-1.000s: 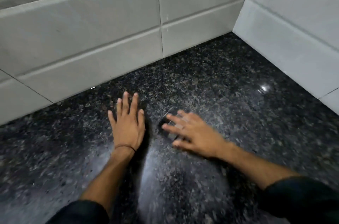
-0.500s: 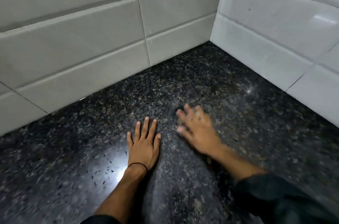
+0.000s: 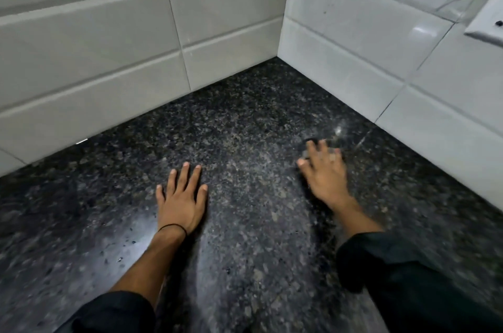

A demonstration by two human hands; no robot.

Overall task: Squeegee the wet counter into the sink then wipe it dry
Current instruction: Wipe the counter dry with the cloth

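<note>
The black speckled granite counter (image 3: pixel 245 114) fills the view and runs into a tiled corner. My left hand (image 3: pixel 181 202) lies flat on it, palm down, fingers apart, with a thin black band at the wrist. My right hand (image 3: pixel 324 172) is blurred and spread low over the counter further right, close to the right wall. A small dark shape (image 3: pixel 310 141) shows under its fingertips; I cannot tell whether it is a cloth or a shadow. No squeegee and no sink are in view.
White tiled walls close the counter at the back (image 3: pixel 109 60) and on the right (image 3: pixel 381 46), meeting in a corner. A white fixture's edge (image 3: pixel 487 22) juts out at the upper right. A bright light reflection (image 3: pixel 130 240) lies beside my left wrist.
My right hand has swept to the right across the counter, away from my left hand and toward the right wall. My left hand stays flat in place while the view shifts.
</note>
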